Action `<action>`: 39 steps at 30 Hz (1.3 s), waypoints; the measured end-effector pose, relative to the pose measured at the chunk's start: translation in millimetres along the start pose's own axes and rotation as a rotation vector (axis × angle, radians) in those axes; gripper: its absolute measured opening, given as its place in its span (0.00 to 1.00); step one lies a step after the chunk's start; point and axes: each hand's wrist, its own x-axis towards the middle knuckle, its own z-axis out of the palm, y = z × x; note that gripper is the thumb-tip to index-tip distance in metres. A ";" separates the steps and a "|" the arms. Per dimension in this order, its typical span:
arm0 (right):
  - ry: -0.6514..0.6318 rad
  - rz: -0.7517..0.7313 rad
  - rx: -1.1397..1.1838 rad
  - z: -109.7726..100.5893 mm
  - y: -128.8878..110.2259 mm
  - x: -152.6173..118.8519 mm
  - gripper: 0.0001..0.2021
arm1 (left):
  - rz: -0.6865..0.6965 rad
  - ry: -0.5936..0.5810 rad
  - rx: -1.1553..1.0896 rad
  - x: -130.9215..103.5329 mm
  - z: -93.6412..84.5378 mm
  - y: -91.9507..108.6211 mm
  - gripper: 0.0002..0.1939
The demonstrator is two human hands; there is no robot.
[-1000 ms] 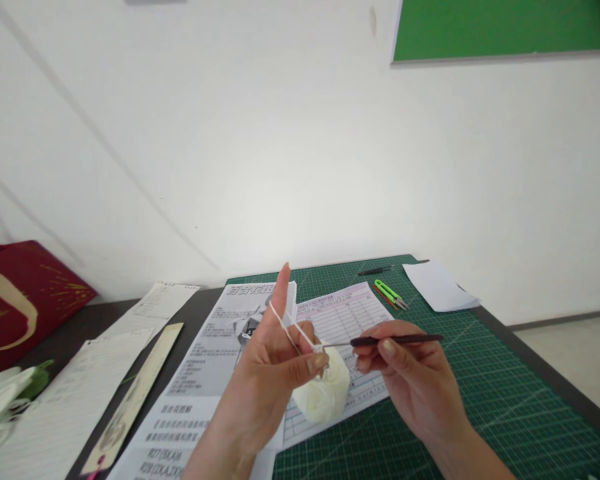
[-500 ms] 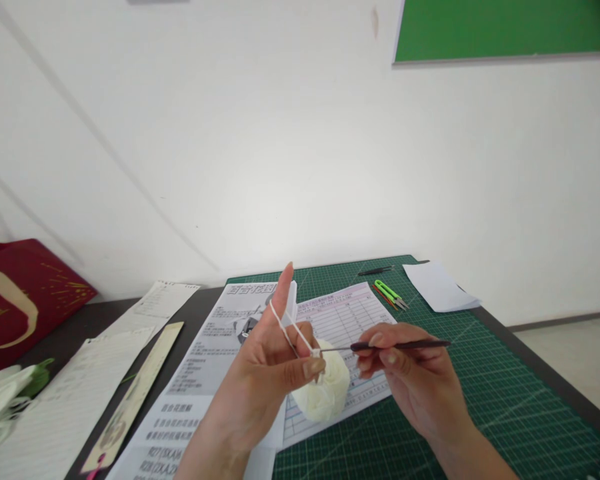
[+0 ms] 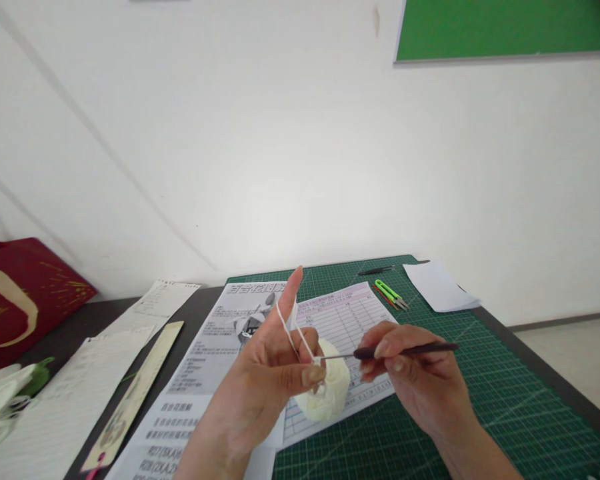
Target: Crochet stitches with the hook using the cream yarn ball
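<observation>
White yarn (image 3: 307,345) runs over the raised index finger of my left hand (image 3: 265,387) and down to a small piece of work pinched between thumb and fingers. My right hand (image 3: 420,373) grips a crochet hook (image 3: 430,348) by its dark handle. The hook's thin metal shaft points left, and its tip meets the yarn at my left fingertips. Below and behind my left fingertips, a cream yarn ball (image 3: 333,393) rests on a printed form (image 3: 353,310). The small work itself is mostly hidden by my thumb.
Around the green cutting mat (image 3: 480,373) lie green snips (image 3: 390,293), tweezers (image 3: 376,271) and blank paper (image 3: 437,287). Leftward are a printed sheet (image 3: 180,400), a ruler-like strip (image 3: 140,393), lined paper (image 3: 75,400), white flowers (image 3: 3,400) and a red bag (image 3: 30,293).
Both hands have shifted slightly right and down, with the yarn and hook moving along. The raised index finger leans a little further right.
</observation>
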 end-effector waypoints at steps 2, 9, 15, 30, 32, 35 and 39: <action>-0.016 -0.007 0.006 0.1 -0.2 0.5 0.02 | -0.012 -0.007 0.001 0.2 -0.5 0.7 0.50; -0.057 -0.005 -0.024 -3.7 -0.5 0.7 0.02 | -0.016 -0.025 -0.014 1.0 -4.2 0.0 0.49; -0.118 0.026 -0.019 -7.4 -3.1 0.9 0.03 | -0.041 -0.053 -0.034 1.4 -7.3 -2.2 0.49; 0.028 0.101 0.022 -4.0 -3.6 0.2 0.05 | -0.026 -0.046 0.104 -0.4 -6.3 -1.8 0.48; 0.039 0.118 0.035 -4.3 -3.2 0.1 0.05 | 0.003 -0.026 0.140 -1.0 -5.5 -1.8 0.47; 0.016 0.109 0.041 -4.6 -3.5 0.7 0.04 | 0.003 -0.030 0.151 -1.0 -5.1 -1.2 0.47; -0.024 0.071 0.016 -4.5 -5.2 1.9 0.03 | -0.039 -0.067 0.101 0.8 -7.3 -0.4 0.48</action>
